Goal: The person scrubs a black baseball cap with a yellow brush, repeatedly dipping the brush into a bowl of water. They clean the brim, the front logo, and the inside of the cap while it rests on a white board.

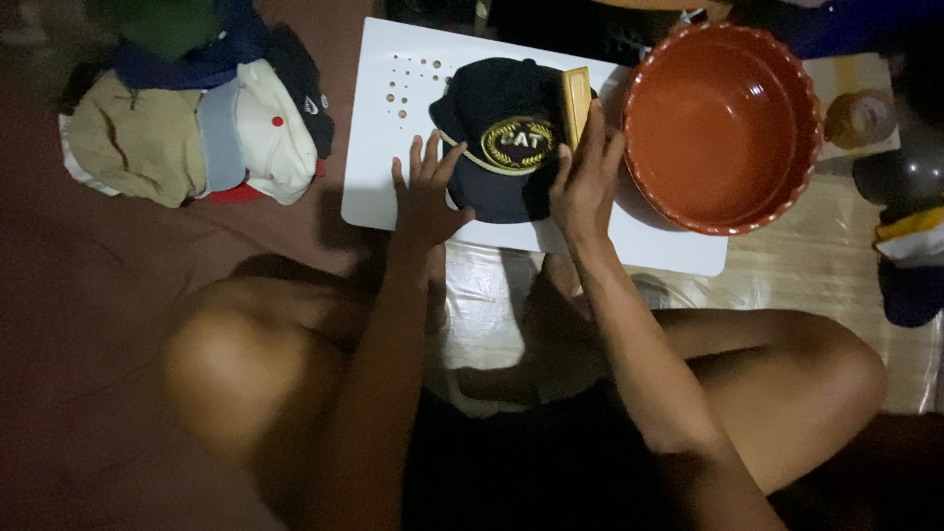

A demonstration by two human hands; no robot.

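A dark navy cap [501, 138] with a gold embroidered emblem lies on a white board [393, 177] on the floor. My left hand [428, 192] rests flat on the board with fingers spread, touching the cap's left brim edge. My right hand [587, 177] grips a yellow wooden-backed brush [576, 98] held against the cap's right side.
A large orange-brown plastic basin [721, 128] sits on the board's right end. A pile of caps and clothes [197, 128] lies at the upper left. More caps [910, 265] lie at the right edge. My bent knees frame the lower view.
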